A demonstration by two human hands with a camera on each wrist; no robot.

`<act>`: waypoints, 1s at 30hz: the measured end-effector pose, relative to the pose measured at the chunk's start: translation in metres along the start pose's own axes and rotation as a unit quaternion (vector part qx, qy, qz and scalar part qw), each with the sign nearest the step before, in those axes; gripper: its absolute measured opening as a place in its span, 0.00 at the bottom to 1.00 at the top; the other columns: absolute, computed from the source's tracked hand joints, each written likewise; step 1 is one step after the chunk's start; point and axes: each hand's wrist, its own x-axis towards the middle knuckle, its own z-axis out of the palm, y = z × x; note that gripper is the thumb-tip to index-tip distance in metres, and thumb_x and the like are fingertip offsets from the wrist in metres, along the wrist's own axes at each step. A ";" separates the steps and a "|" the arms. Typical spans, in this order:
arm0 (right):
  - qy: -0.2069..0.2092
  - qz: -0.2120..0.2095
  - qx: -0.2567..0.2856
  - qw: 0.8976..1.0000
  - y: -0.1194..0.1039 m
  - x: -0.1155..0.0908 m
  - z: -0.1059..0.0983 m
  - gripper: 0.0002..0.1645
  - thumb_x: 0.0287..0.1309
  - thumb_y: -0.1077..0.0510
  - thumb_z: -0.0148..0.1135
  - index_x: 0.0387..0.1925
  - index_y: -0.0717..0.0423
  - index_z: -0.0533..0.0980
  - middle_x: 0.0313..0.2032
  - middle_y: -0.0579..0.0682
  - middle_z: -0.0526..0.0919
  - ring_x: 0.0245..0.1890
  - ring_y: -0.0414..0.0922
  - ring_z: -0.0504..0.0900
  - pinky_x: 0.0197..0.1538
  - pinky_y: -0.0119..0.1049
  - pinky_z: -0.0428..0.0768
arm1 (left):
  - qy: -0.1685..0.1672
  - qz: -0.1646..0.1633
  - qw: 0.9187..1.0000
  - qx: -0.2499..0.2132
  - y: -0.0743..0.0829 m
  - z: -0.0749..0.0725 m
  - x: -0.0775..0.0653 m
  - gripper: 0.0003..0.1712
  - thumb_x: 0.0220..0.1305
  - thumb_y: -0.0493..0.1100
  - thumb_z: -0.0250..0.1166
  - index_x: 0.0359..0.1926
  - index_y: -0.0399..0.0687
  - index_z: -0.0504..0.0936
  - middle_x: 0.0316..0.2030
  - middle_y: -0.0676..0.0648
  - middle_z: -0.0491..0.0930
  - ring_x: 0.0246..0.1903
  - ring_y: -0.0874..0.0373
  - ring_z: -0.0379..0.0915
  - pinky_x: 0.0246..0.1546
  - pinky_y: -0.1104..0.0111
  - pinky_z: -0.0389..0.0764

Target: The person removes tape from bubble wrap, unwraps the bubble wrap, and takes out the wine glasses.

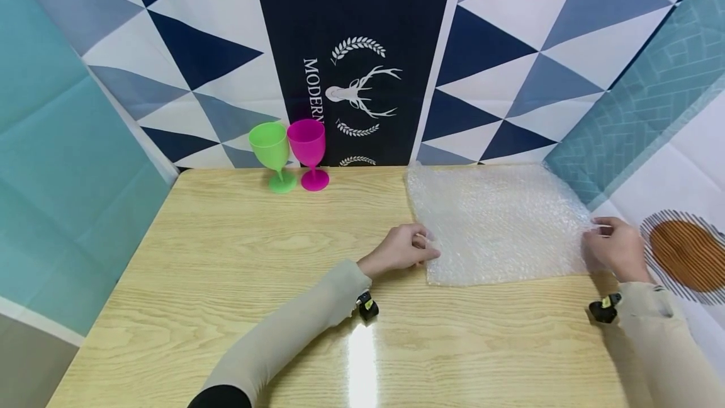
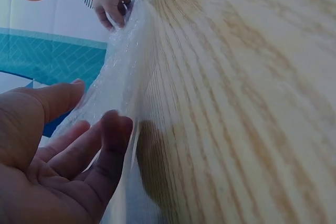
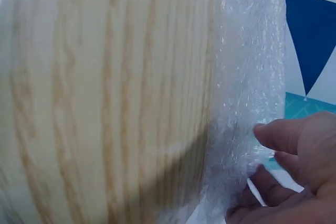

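Note:
A clear sheet of bubble wrap lies spread over the right back part of the wooden table. My left hand is at its left edge, fingers bent around the film's border. In the left wrist view the left hand has its thumb apart from the fingertips, with the film beside them. My right hand holds the opposite edge near the table's right side. The right wrist view shows that hand's thumb against the bubble wrap, its other fingers partly hidden by the film.
A green goblet and a magenta goblet stand side by side at the table's back edge. The wooden table meets a patterned cloth backdrop behind and a teal one at the left.

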 end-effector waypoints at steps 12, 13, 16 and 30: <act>0.010 -0.038 -0.019 0.999 0.000 -0.003 0.007 0.37 0.67 0.52 0.60 0.66 0.76 0.63 0.54 0.78 0.75 0.50 0.70 0.77 0.33 0.33 0.71 | 0.047 0.019 0.988 0.147 -0.007 -0.010 0.009 0.23 0.63 0.45 0.74 0.56 0.42 0.81 0.44 0.44 0.90 0.43 0.58 0.87 0.44 0.74 0.85; 0.012 -0.043 -0.020 0.999 0.000 -0.003 0.008 0.37 0.67 0.52 0.61 0.66 0.75 0.64 0.54 0.78 0.76 0.50 0.70 0.77 0.32 0.33 0.71 | 0.054 0.017 0.987 0.150 -0.009 -0.011 0.009 0.26 0.63 0.45 0.74 0.59 0.40 0.79 0.44 0.45 0.90 0.43 0.57 0.87 0.46 0.73 0.85; 0.016 -0.052 -0.022 0.998 -0.003 -0.005 0.008 0.37 0.68 0.51 0.62 0.65 0.76 0.65 0.52 0.77 0.77 0.46 0.68 0.79 0.29 0.30 0.71 | 0.077 0.011 0.985 0.154 -0.013 -0.015 0.010 0.37 0.62 0.45 0.75 0.68 0.36 0.73 0.43 0.45 0.90 0.43 0.58 0.87 0.52 0.70 0.85; 0.060 -0.014 0.040 0.997 -0.039 -0.020 0.020 0.37 0.72 0.49 0.54 0.69 0.73 0.64 0.63 0.80 0.70 0.61 0.74 0.70 0.51 0.61 0.76 | 0.127 -0.016 0.984 0.127 -0.017 -0.039 -0.008 0.46 0.60 0.52 0.76 0.74 0.43 0.66 0.41 0.48 0.84 0.39 0.58 0.79 0.54 0.62 0.82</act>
